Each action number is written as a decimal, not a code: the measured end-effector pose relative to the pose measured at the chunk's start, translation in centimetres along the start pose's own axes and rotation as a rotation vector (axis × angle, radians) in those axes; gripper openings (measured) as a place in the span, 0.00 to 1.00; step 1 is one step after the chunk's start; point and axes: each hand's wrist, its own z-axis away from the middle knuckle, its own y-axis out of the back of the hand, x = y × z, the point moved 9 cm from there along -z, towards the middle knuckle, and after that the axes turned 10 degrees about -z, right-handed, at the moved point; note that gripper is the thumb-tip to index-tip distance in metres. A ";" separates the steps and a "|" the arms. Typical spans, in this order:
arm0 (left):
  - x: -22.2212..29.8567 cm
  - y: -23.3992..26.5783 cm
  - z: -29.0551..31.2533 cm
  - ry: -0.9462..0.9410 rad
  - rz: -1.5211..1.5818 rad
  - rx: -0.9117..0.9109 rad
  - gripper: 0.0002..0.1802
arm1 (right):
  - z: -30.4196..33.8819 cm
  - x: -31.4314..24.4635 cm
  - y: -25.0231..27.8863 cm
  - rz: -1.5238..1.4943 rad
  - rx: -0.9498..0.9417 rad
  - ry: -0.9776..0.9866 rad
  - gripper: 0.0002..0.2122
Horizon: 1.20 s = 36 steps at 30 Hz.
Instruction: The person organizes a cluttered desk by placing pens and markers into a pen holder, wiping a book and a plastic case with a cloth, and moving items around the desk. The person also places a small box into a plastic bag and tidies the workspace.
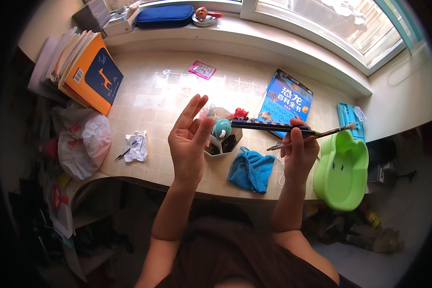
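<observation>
My right hand point(298, 152) is raised over the table's front edge and grips two things: a dark pencil-like stick point(269, 126) with orange dots that points left, and a thin paintbrush point(333, 131) that points right. My left hand point(191, 139) is lifted beside it, palm toward me, fingers apart, with nothing in it. Between the hands, on the table, stands a white hexagonal pen holder point(225, 144) with a teal elephant-shaped toy point(221, 128) on it. A small red toy point(239, 114) lies just behind the holder.
A blue cloth point(250, 170) lies at the table's front edge. Behind are a blue dinosaur book point(287, 98), a pink packet point(202, 69) and stacked books point(84, 69) at the left. A crumpled tissue point(137, 145), plastic bags point(81, 141), a green basin point(343, 170), a blue pouch point(164, 16).
</observation>
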 end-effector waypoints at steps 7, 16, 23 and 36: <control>-0.7 -4.4 1.8 -0.249 -0.587 -0.293 0.11 | 0.0 2.3 -0.4 0.292 -0.142 -0.145 0.09; -5.9 -6.3 4.1 -0.352 -0.955 -0.394 0.25 | -0.7 8.1 -1.1 0.418 -0.234 -0.299 0.12; -6.5 -5.7 4.4 -0.310 -1.063 -0.398 0.27 | 0.0 8.7 -1.6 0.493 -0.233 -0.220 0.13; -4.5 -4.6 5.4 -0.307 -1.096 -0.327 0.24 | 1.4 7.5 -2.3 0.667 -0.274 -0.082 0.24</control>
